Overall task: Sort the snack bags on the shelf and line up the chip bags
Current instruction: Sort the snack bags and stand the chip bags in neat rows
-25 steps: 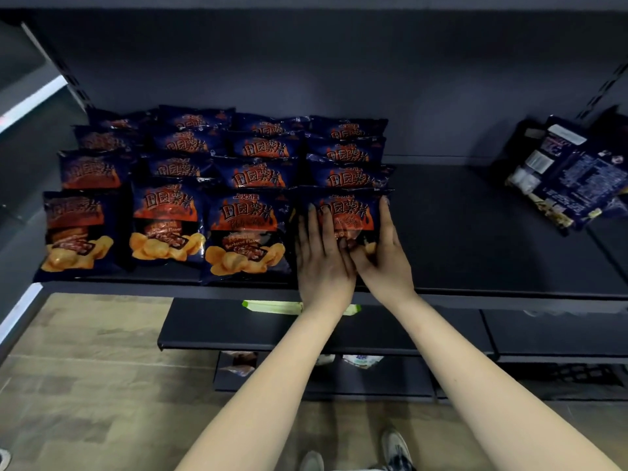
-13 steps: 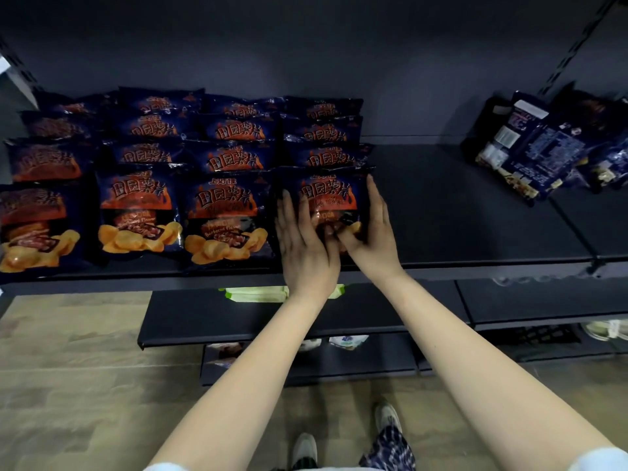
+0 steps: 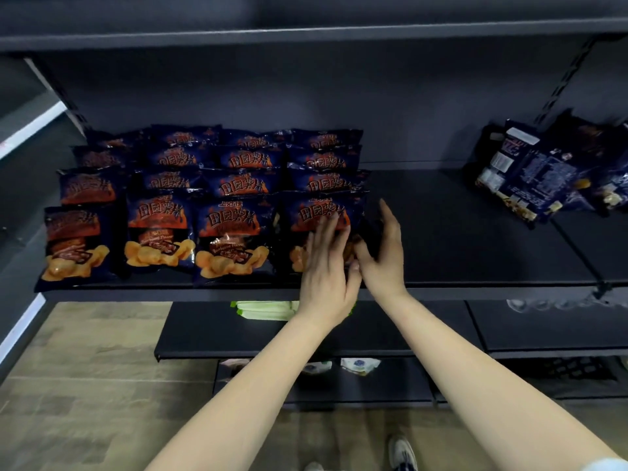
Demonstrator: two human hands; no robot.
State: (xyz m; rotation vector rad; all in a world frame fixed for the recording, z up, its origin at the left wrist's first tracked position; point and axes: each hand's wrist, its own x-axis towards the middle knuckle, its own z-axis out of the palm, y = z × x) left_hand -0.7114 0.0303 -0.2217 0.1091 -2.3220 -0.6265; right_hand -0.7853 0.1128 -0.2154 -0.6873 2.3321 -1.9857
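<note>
Dark blue chip bags with orange print lie in several overlapping rows on the left half of the black shelf. The front bag of the rightmost column sits near the shelf's front edge. My left hand rests flat on the lower part of that bag, fingers spread. My right hand is at the bag's right edge, palm turned toward it, thumb near the left hand; whether it touches the bag is unclear. A loose pile of similar bags lies back side up at the shelf's far right.
A shelf board overhangs above. Lower shelves hold a green packet and white packets. An upright bracket stands near the pile. Wooden floor and my shoes show below.
My right hand has lifted off the bag's face and turned edge-on at its right side. My left hand has slid slightly right on the bag. The camera shifted.
</note>
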